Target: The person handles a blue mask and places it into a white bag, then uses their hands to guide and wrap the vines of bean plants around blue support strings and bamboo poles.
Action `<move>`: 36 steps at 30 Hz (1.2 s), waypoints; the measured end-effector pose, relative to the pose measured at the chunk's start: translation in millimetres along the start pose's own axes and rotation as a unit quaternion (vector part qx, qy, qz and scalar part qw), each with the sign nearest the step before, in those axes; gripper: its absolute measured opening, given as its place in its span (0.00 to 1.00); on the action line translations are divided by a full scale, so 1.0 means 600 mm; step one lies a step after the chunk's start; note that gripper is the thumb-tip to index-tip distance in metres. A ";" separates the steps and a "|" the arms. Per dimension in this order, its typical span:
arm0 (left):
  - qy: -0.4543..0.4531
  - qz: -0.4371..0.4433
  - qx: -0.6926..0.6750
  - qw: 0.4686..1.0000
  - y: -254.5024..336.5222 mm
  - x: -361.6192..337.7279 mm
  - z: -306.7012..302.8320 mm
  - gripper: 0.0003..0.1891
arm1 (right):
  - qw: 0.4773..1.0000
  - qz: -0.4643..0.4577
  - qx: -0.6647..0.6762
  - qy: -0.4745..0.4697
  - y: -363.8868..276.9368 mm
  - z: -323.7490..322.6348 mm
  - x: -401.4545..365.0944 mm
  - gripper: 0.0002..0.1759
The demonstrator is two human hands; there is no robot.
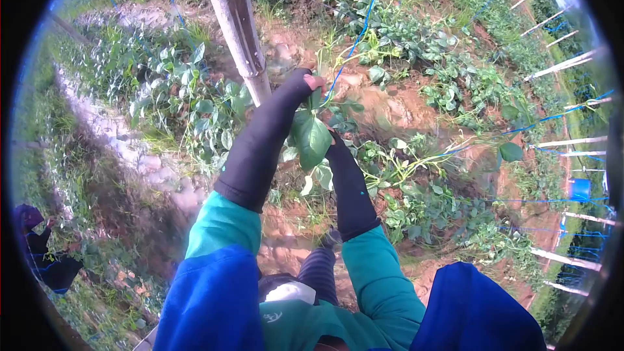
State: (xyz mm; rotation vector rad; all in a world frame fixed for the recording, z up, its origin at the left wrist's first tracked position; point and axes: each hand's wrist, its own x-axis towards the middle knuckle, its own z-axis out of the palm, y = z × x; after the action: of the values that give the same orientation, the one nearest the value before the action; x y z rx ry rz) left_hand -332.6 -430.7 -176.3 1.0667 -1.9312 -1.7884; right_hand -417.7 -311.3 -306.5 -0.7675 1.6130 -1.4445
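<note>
My left hand (315, 83), at the end of a dark arm sleeve, is raised in front of a wooden pole. Its fingers look closed around the green stem of a leafy vine (315, 99), close beside a blue string (344, 64). Below that hand hangs a broad green leaf (311, 140). My right hand (333, 135) is lower, just right of this leaf. Shadow and foliage hide most of its fingers, so I cannot make out whether it grips anything.
A thick wooden pole (237, 26) leans just beyond my left hand. Rows of leafy plants (422, 211) grow on bare soil to both sides. Several stakes with blue string line the right, near a blue container (579, 190). Another person (49, 253) is at the far left.
</note>
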 end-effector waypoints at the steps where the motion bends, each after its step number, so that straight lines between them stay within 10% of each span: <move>1: 0.047 -0.014 -0.130 0.990 0.008 -0.015 -0.003 0.24 | 1.000 0.000 -0.010 0.003 -0.005 -0.002 -0.006 0.20; 6: 0.107 0.016 -0.337 0.935 0.032 -0.088 -0.024 0.13 | 0.992 0.001 -0.123 0.009 -0.053 -0.019 -0.046 0.21; 15: 0.200 0.094 -0.278 0.935 0.080 -0.216 -0.007 0.15 | 0.880 0.118 -0.457 -0.055 -0.207 -0.036 -0.095 0.22; 17: 0.188 0.116 -0.278 0.935 0.078 -0.228 0.006 0.15 | 0.973 -0.208 0.006 0.103 -0.203 -0.040 -0.091 0.17; 19: 0.184 0.113 -0.308 0.926 0.074 -0.229 0.016 0.14 | 0.866 -0.096 0.487 -0.053 -0.232 -0.034 -0.052 0.20; 20: 0.178 0.131 -0.362 0.905 0.076 -0.232 0.023 0.13 | 0.968 -0.231 0.092 0.026 -0.264 0.008 -0.113 0.22; 25: 0.091 0.143 -0.408 0.897 0.076 -0.257 0.034 0.11 | 0.995 -0.076 0.072 0.001 -0.255 0.026 -0.104 0.16; 36: 0.085 0.389 -0.137 0.907 0.088 -0.173 0.066 0.16 | 0.960 -0.228 0.157 0.031 -0.239 0.059 -0.149 0.27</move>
State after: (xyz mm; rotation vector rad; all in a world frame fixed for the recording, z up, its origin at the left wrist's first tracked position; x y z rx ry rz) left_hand -305.1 -333.5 -106.5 0.2619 -1.5955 -1.3780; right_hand -355.5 -274.0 -150.1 -0.9518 1.2499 -2.0115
